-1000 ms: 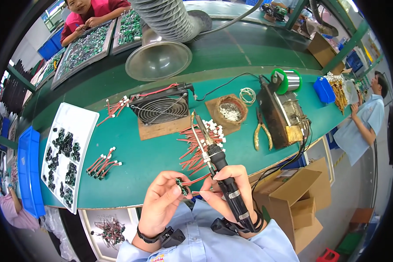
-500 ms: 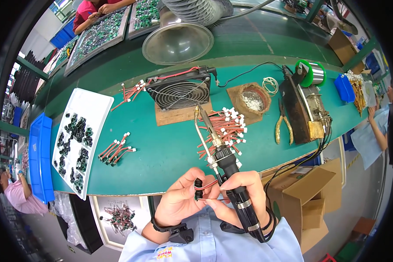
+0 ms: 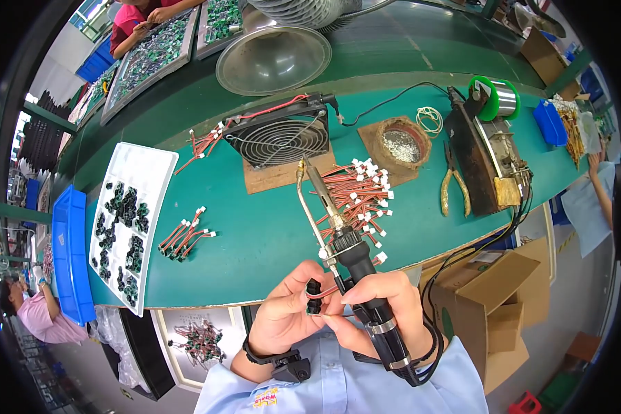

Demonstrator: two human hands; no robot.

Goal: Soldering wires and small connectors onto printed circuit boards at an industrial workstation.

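Note:
Close to my body, my left hand (image 3: 283,310) is closed, its thumb and fingers pinching a small black component (image 3: 314,295). My right hand (image 3: 401,298) wraps round a black soldering iron (image 3: 356,257) with a thin feed tube (image 3: 309,209) along its side. The iron's tip points away from me, toward the fan. Red and dark wire (image 3: 330,292) runs from the black component to my right thumb and fingers, which also seem to pinch it. Beyond the iron lies a pile of red-and-black wires with white connectors (image 3: 355,193). Where the wire meets the component is partly covered by fingers.
A white tray of black parts (image 3: 156,170) and a blue bin (image 3: 67,255) lie left. Ahead stand a fan (image 3: 279,138) and a metal fume hood (image 3: 272,62). Rightward are a round solder-scrap dish (image 3: 421,153), pliers (image 3: 455,186), a solder spool (image 3: 507,99) and cartons (image 3: 462,303).
The whole view has shifted slightly. Both hands keep the same grip on the component, wire and soldering iron, with little visible movement.

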